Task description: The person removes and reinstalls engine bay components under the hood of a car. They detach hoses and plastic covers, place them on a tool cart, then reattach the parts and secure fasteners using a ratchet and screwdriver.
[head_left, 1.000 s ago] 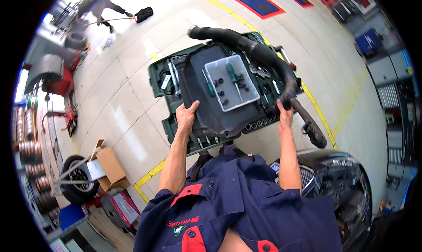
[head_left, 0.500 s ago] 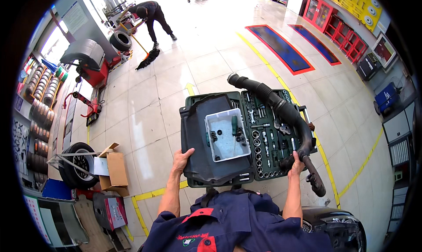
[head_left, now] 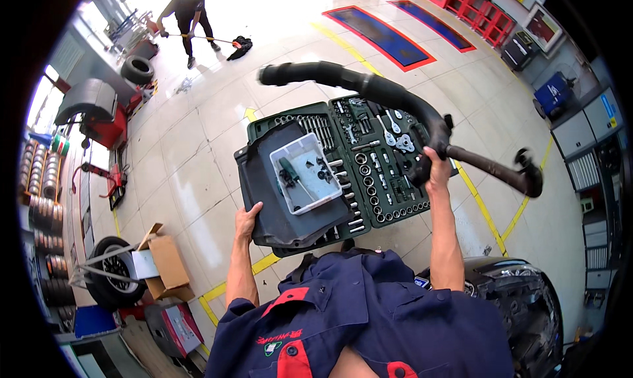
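Note:
My right hand (head_left: 436,170) is closed round a long black air intake hose (head_left: 389,93), with a ribbed section and a curved, thinner branch. The hose hangs above an opened green socket set case (head_left: 422,210) full of sockets, ratchets and spanners. At the case's left side, my left hand (head_left: 247,221) grips the edge of a flat black plastic panel (head_left: 264,180), thumb on top, fingers hidden beneath. On that panel rests a white plastic tray (head_left: 319,208) holding a green-handled screwdriver (head_left: 288,166) and several small black parts.
Below right stands a car's open front end (head_left: 527,299). A cardboard box (head_left: 173,262) and a wheel (head_left: 112,272) are at the left. Farther off, another person (head_left: 188,22) mops the tiled floor. Grey cabinets (head_left: 580,137) line the right side.
My right hand has raised the hose off the socket set and swung it outward. The screwdriver and small parts have shifted in the tray. The mopping person has changed stance.

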The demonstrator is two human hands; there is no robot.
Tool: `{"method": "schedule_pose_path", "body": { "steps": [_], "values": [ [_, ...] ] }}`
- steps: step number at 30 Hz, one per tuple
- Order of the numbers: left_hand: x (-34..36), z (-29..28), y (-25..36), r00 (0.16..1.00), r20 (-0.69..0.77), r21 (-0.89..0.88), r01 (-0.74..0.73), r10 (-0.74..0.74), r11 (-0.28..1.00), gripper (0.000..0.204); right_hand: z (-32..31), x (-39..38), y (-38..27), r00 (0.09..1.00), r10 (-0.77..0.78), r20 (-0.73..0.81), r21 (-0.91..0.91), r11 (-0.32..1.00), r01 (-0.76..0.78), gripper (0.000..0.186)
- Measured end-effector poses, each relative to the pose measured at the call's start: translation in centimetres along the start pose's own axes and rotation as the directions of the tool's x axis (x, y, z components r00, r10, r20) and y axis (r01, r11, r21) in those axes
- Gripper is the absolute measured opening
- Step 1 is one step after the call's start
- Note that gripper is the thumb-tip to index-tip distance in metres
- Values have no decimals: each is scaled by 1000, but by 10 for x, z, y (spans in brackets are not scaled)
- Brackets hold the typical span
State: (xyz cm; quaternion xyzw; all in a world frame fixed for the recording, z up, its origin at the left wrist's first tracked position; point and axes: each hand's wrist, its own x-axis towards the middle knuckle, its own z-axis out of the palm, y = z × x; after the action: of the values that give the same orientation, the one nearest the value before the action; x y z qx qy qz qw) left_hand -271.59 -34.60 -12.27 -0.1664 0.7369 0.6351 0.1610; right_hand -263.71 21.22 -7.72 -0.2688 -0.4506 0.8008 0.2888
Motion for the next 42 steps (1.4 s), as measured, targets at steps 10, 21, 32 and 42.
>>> {"method": "schedule_pose_path", "body": {
  "steps": [10, 21, 32, 42],
  "values": [
    [-20, 26, 10, 995, 98, 4, -32, 32, 999, 43, 70, -42, 68, 974, -218, -61, -123, 970, 209, 39],
    [-10, 83, 19, 996, 50, 99, -75, 70, 992, 44, 28, -62, 100, 996, -69, -58, -230, 972, 54, 80],
    [-4, 175, 6, 809, -457, 666, 35, 370, 745, 67, -127, 235, -2, 768, 130, 627, -683, 566, 462, 35],
    [-164, 424, 96, 644, -697, 475, 83, 317, 876, 22, -8, 578, -16, 389, 375, 841, -365, -137, 921, 24]
  ]
}}
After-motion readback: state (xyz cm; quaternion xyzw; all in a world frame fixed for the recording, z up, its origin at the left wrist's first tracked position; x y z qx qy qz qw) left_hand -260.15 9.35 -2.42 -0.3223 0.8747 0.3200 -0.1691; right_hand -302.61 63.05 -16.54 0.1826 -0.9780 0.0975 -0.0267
